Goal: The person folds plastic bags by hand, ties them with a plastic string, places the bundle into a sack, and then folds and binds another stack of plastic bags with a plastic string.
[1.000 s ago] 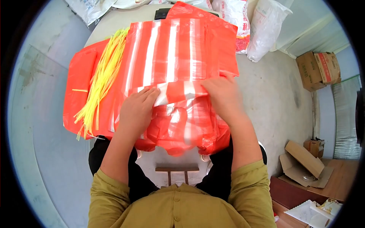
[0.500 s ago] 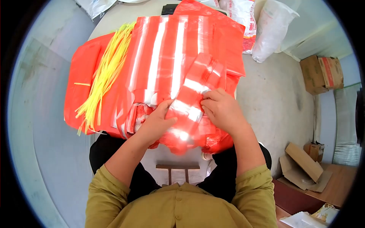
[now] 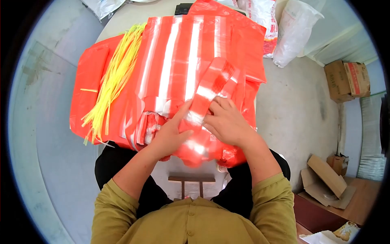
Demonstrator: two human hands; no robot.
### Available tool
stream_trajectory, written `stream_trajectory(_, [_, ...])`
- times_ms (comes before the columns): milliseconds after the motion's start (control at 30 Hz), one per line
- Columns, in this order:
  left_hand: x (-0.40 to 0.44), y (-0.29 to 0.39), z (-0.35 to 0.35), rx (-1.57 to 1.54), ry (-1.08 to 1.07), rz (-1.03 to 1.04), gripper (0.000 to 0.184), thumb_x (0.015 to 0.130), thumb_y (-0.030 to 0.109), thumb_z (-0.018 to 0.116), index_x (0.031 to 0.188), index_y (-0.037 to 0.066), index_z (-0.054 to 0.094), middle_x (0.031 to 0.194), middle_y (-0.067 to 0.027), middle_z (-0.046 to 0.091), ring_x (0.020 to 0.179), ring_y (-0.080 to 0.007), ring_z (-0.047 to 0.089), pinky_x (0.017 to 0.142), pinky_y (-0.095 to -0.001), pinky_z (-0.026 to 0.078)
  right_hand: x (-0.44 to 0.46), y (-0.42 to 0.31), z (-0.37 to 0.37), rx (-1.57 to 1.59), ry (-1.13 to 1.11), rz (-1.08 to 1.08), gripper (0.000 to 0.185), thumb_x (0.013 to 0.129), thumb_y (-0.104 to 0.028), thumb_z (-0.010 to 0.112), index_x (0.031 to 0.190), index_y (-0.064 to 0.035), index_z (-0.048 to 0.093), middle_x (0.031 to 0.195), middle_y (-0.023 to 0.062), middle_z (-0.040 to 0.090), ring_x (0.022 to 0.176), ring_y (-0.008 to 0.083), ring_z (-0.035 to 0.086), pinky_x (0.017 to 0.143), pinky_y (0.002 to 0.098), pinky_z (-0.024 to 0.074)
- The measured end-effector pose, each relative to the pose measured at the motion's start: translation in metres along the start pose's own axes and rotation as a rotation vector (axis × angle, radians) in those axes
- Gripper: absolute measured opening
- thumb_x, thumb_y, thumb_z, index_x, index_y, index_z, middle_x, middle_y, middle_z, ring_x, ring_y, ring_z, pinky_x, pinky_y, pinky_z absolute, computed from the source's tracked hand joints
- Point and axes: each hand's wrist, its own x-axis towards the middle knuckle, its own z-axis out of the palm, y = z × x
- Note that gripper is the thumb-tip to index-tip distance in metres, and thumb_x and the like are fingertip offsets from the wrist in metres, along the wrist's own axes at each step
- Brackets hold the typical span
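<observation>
Head view: folded strip (image 3: 206, 92) is lying over striped stack's (image 3: 183, 53) near right part, long axis slanting toward stack's far right corner. Your left hand (image 3: 172, 132) is touching strip's left edge, fingers spread; your right hand (image 3: 227, 124) is resting on it, fingers bent, pinch unclear.

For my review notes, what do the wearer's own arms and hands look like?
The left hand and right hand are ungloved, with no watch or bracelet visible. The forearms are uncovered; olive-mustard sleeves end near the elbows, matching the buttoned shirt.
</observation>
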Motion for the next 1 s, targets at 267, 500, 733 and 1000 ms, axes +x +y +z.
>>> stream_trajectory(267, [0.001, 0.013, -0.005, -0.092, -0.119, -0.208, 0.079, 0.093, -0.005, 0.064, 0.165, 0.010, 0.035, 0.163, -0.0124, 0.047, 0.148, -0.0202, 0.045, 0.120, -0.0328, 0.036, 0.018, 0.012, 0.017, 0.061, -0.029, 0.256, 0.017, 0.085, -0.020, 0.069, 0.076, -0.0066, 0.072, 0.104, 0.0134, 0.056, 0.110, 0.0356, 0.049, 0.101, 0.0465, 0.0413])
stream_trajectory(500, [0.000, 0.003, -0.004, -0.088, -0.104, -0.094, 0.076, 0.093, -0.004, 0.064, 0.163, 0.009, 0.038, 0.162, -0.0144, 0.047, 0.147, -0.0203, 0.046, 0.120, -0.0332, 0.036, 0.017, 0.020, -0.015, 0.075, 0.318, 0.443, 0.022, 0.089, -0.008, 0.063, 0.108, -0.0030, 0.072, 0.119, 0.0135, 0.064, 0.115, 0.0363, 0.057, 0.098, 0.0496, 0.0479])
stream_trajectory(733, [-0.003, -0.004, 0.000, -0.046, -0.063, -0.076, 0.071, 0.094, 0.004, 0.064, 0.162, 0.011, 0.043, 0.150, -0.0147, 0.060, 0.128, -0.0190, 0.061, 0.105, -0.0323, 0.049, 0.012, -0.007, -0.002, 0.048, 0.018, 0.065, 0.052, 0.097, -0.023, 0.067, 0.146, -0.0082, 0.057, 0.159, 0.0107, 0.048, 0.151, 0.0347, 0.038, 0.124, 0.0526, 0.0306])
stream_trajectory(1000, [-0.002, 0.010, -0.007, -0.178, -0.131, -0.187, 0.068, 0.095, -0.005, 0.063, 0.159, 0.003, 0.045, 0.160, -0.0119, 0.049, 0.143, -0.0184, 0.048, 0.118, -0.0322, 0.038, 0.017, 0.041, 0.004, -0.341, 0.206, 0.476, 0.062, 0.098, -0.036, 0.066, 0.151, -0.0070, 0.052, 0.160, 0.0175, 0.045, 0.150, 0.0350, 0.039, 0.122, 0.0516, 0.0310])
